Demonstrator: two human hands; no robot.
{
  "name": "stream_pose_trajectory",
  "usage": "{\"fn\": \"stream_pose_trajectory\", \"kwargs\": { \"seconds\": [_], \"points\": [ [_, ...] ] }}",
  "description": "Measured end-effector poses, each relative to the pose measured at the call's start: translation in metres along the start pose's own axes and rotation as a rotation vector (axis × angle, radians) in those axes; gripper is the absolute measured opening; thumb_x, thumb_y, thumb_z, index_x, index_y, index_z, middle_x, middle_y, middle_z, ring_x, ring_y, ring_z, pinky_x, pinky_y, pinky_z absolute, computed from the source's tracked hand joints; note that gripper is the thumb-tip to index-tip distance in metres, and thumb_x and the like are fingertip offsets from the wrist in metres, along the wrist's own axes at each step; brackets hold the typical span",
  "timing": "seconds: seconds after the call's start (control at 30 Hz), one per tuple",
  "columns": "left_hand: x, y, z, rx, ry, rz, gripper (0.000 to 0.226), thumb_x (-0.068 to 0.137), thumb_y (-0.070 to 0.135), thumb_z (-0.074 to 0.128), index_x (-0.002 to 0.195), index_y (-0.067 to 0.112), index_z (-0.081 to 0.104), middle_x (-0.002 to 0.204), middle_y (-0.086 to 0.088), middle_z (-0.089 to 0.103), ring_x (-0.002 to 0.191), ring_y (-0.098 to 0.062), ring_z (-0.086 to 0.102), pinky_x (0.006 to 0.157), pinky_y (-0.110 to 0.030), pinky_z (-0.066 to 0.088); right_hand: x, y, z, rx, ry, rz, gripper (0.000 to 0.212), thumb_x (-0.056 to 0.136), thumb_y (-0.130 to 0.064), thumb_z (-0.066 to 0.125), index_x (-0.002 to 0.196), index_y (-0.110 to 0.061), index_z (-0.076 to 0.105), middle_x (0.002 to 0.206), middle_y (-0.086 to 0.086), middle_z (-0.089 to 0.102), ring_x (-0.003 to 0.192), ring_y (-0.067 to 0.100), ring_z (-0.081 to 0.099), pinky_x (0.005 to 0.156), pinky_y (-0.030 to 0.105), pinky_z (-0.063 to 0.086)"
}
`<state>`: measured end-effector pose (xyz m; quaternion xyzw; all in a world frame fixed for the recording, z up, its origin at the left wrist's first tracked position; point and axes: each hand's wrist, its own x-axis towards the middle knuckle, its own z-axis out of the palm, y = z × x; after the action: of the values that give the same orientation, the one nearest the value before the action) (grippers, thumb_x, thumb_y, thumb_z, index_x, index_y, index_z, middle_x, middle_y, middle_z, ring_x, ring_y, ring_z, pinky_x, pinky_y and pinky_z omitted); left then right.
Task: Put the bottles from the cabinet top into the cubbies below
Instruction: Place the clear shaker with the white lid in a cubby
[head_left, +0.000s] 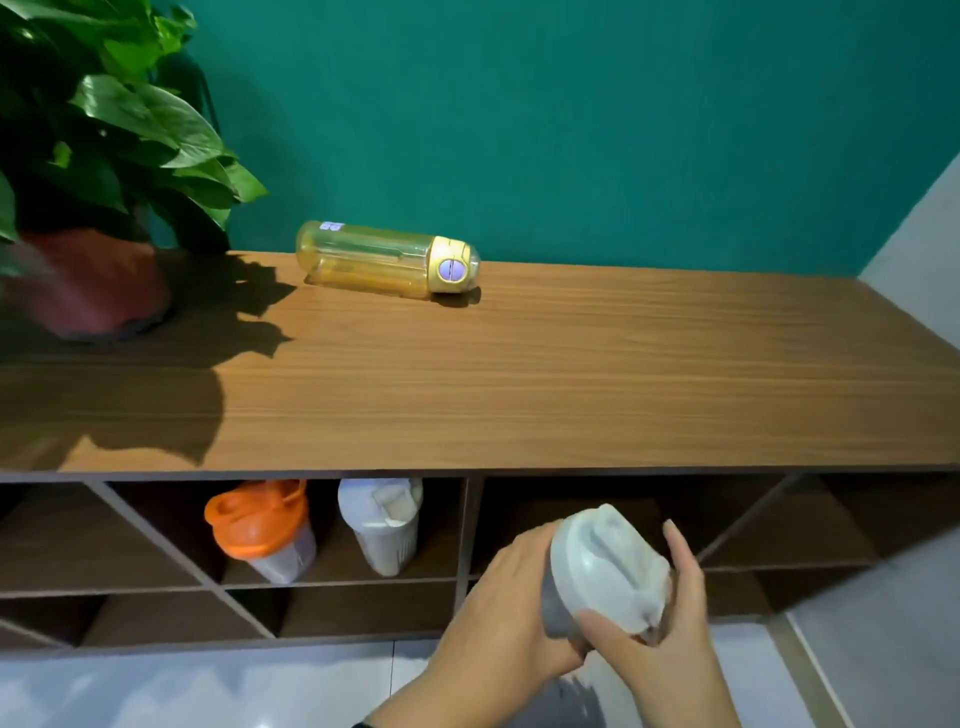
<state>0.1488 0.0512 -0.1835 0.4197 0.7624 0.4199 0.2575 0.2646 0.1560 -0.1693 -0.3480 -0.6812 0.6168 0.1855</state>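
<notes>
One cubby (332, 535) holds two shaker bottles upright, well apart — an orange-lidded shaker (260, 525) on the left, a white-lidded shaker (382, 522) on the right. A yellow bottle (387, 261) lies on its side on the cabinet top (571, 374), near a potted plant (88, 171). Grey-lidded shaker (605, 569) tilted, in front of the right-hand cubbies — left hand (511, 603) wrapped round its dark body, right hand (660, 629) gripping the lid.

We count four bottles: one clear yellow plastic bottle (387, 262) lying far on the top, one orange-lidded shaker (258, 525) and one white-lidded shaker (382, 522) in a cubby, one grey-lidded shaker (605, 569) near right. One potted plant (98, 171), far left.
</notes>
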Motion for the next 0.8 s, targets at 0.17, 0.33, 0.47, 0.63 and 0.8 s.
{"fn": "stream_pose_trajectory", "kwargs": {
  "seconds": [0.17,0.33,0.47,0.63,0.8],
  "points": [
    [0.024,-0.020,0.005,-0.113,-0.032,-0.177,0.069,0.071,0.044,0.074,0.127,0.055,0.036,0.129,0.024,0.055,0.118,0.004,0.057,0.101,-0.023,0.049,0.048,0.032,0.018,0.011,0.024,0.101,0.098,0.058,-0.019,0.095,0.132,-0.033,0.032,0.118,-0.014,0.052,0.105,0.008,0.058,0.084,0.035,0.056],
    [0.055,-0.041,0.018,-0.078,0.095,-0.411,0.030,0.084,0.031,0.075,0.098,0.027,0.049,0.102,0.007,0.065,0.087,-0.004,0.063,0.080,-0.021,0.055,0.089,0.040,0.033,-0.183,0.005,0.191,0.070,0.067,-0.025,0.091,0.115,-0.011,0.043,0.106,0.001,0.061,0.089,0.007,0.060,0.063,0.016,0.046],
    [0.068,-0.048,0.021,-0.118,0.144,-0.584,0.038,0.093,0.012,0.063,0.061,0.017,0.043,0.058,0.005,0.045,0.050,-0.006,0.038,0.045,-0.017,0.031,0.110,0.047,0.048,-0.271,-0.030,0.279,0.039,0.070,-0.023,0.089,0.079,-0.018,0.051,0.087,0.002,0.063,0.080,0.011,0.062,0.066,0.023,0.052],
    [0.073,-0.059,0.026,-0.136,0.112,-0.678,0.039,0.093,0.003,0.056,0.058,0.015,0.047,0.059,0.000,0.048,0.054,-0.012,0.044,0.051,-0.024,0.034,0.126,0.071,0.058,-0.217,-0.070,0.321,0.060,0.065,-0.011,0.087,0.120,-0.003,0.063,0.092,0.001,0.073,0.087,0.012,0.071,0.069,0.022,0.054],
    [0.073,-0.057,0.024,-0.161,0.102,-0.692,0.041,0.094,0.002,0.055,0.057,0.015,0.042,0.055,0.002,0.040,0.049,-0.010,0.035,0.046,-0.022,0.027,0.126,0.070,0.056,-0.204,-0.078,0.159,0.090,0.068,-0.003,0.086,0.141,-0.019,0.036,0.121,0.005,0.063,0.112,0.020,0.062,0.068,0.006,0.052]
  ]
}}
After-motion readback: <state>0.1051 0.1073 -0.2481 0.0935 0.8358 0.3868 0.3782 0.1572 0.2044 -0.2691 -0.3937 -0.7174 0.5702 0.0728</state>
